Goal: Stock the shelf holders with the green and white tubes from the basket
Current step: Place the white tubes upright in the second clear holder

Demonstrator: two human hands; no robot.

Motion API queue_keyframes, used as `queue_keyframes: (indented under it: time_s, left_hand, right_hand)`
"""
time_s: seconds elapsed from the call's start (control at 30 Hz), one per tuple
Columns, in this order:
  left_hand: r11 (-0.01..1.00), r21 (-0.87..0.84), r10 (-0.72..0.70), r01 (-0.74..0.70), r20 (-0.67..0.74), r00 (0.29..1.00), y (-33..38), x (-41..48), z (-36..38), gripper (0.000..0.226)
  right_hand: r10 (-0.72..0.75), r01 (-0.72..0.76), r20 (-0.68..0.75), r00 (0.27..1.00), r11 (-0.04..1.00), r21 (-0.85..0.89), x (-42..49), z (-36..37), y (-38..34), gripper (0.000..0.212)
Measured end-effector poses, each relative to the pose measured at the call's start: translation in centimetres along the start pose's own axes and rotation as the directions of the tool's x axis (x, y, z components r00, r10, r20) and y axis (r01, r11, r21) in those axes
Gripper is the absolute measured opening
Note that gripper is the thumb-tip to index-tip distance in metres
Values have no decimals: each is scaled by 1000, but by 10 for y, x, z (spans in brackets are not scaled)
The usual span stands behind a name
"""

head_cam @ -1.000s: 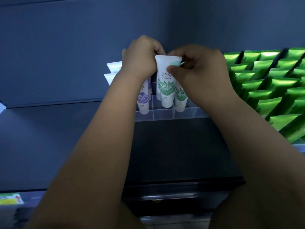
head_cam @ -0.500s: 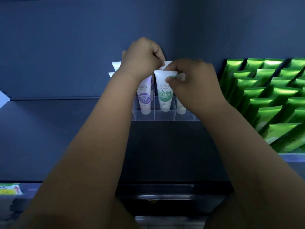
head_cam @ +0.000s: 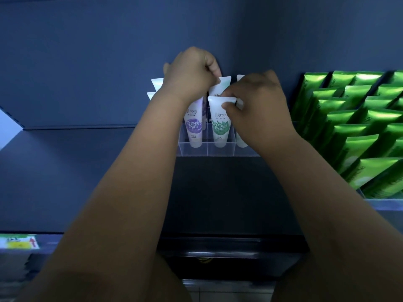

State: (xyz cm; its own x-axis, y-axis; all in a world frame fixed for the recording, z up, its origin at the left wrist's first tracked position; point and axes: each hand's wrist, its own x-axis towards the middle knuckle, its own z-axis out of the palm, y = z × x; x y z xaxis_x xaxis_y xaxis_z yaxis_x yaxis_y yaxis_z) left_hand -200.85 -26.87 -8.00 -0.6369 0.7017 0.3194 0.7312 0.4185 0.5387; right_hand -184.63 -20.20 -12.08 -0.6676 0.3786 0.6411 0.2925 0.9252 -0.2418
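Observation:
My right hand (head_cam: 255,103) pinches the flat top edge of a green and white tube (head_cam: 220,127). The tube stands cap down in the front middle slot of a clear acrylic holder (head_cam: 220,150) on the dark shelf. My left hand (head_cam: 192,77) is curled just behind it, fingertips on the top of a second white tube (head_cam: 223,82) in the row behind. Another tube (head_cam: 241,141) shows partly under my right wrist. The basket is out of view.
A purple and white tube (head_cam: 194,127) fills the front left slot, with more white tube tops (head_cam: 157,82) behind it. Several rows of green packs (head_cam: 357,127) fill a rack on the right. A dark shelf lip (head_cam: 229,253) lies below, a price label (head_cam: 19,241) at lower left.
The front green and white tube has sunk lower into its slot under my right hand. My left hand has shifted from that tube's top to the tube behind it.

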Motion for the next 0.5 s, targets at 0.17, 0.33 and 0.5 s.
queue_keyframes:
  time_s: [0.17,0.33,0.5]
  left_hand:
    - [1000,8,-12,12,-29,1000,3,-1,2,13]
    - [999,-31,-28,27,-23,999,1,-3,2,15]
    - [998,-50,-48,49,21,999,6,-5,-2,34]
  right_hand:
    - [45,-54,-98,994,994,-91,-3,2,1,18]
    - [49,-55,-144,988,998,-37,-2,8,-3,13]
    - [48,-45,-156,987,999,25,4,15,-4,12]
